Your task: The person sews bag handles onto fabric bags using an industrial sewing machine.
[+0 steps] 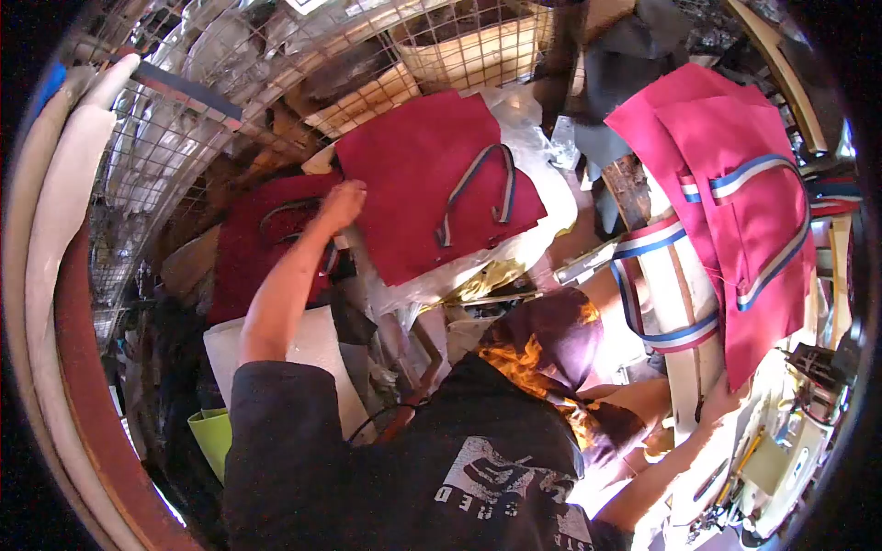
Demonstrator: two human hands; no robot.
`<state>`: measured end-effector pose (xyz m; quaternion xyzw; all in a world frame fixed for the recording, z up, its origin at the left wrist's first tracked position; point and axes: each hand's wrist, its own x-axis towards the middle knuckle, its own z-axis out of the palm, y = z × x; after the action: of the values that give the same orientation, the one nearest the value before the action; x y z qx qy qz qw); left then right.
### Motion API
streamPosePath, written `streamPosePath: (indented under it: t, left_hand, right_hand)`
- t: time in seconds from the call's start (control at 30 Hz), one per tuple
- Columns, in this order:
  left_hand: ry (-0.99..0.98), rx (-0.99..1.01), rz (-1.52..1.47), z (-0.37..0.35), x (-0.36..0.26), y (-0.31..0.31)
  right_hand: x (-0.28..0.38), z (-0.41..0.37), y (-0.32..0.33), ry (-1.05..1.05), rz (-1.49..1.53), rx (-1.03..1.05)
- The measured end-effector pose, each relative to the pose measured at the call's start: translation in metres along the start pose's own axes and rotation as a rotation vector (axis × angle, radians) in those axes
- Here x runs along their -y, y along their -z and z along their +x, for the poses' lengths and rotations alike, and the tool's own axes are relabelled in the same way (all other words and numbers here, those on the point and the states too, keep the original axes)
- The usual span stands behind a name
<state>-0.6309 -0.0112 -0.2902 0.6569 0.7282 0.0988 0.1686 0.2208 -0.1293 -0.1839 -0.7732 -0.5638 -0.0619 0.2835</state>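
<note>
My left hand [344, 204] is closed at the left edge of a maroon fabric panel [404, 197], which lies on clear plastic and has a striped strap loop [476, 184]. Another dark red fabric piece [243, 243] with straps lies to its left. My right hand [726, 406] is at the lower tip of a pink-red fabric stack [735, 156] on the right; its fingers are washed out by bright light and partly hidden. White, blue and red striped straps [776, 165] loop across this stack.
A wire mesh [469, 46] runs behind the fabric. Pale rolls [64, 211] stand at the far left. A white sheet [317, 354] and a green item [211, 436] are near my left arm. Tools and clutter [776, 450] are at the lower right.
</note>
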Motion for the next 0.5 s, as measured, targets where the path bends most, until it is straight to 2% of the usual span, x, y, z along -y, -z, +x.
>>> streamPosePath:
  t: [0.03,0.07,0.1,0.13,0.17,0.2,0.23,0.3,0.37,0.43,0.5]
  left_hand:
    - [0.067,0.061,-0.075,-0.001,-0.049,0.002]
    - [-0.044,0.054,-0.018,0.005,-0.049,-0.028]
    - [-0.064,0.104,-0.021,0.005,-0.064,-0.049]
    - [-0.089,0.094,-0.161,0.001,-0.079,-0.067]
    - [-0.088,0.121,-0.092,-0.004,-0.101,-0.078]
    - [-0.087,0.064,-0.152,-0.010,-0.117,-0.090]
    - [-0.103,0.038,-0.159,-0.014,-0.131,-0.101]
    - [-0.116,-0.003,-0.192,-0.017,-0.140,-0.126]
    - [-0.076,-0.006,-0.171,-0.016,-0.125,-0.154]
    - [-0.056,-0.146,-0.176,-0.016,-0.117,-0.176]
    - [0.014,-0.129,-0.208,-0.015,-0.123,-0.172]
  right_hand:
    - [0.010,-0.003,0.000,-0.019,-0.036,-0.028]
    - [0.023,-0.006,-0.001,-0.038,-0.072,-0.057]
    - [0.022,-0.003,0.003,0.014,-0.060,-0.014]
    - [0.022,0.001,0.008,0.066,-0.045,0.030]
    - [-0.007,-0.012,-0.007,-0.010,-0.118,-0.052]
    - [-0.015,-0.017,-0.011,-0.178,-0.034,0.015]
    - [0.006,-0.019,-0.012,-0.282,0.113,0.021]
    - [0.028,-0.019,-0.009,-0.109,0.002,-0.079]
    - [0.049,-0.015,-0.007,0.048,-0.030,-0.149]
    - [0.064,-0.012,-0.009,0.127,0.029,-0.196]
    - [0.108,0.010,0.025,0.173,0.145,0.005]
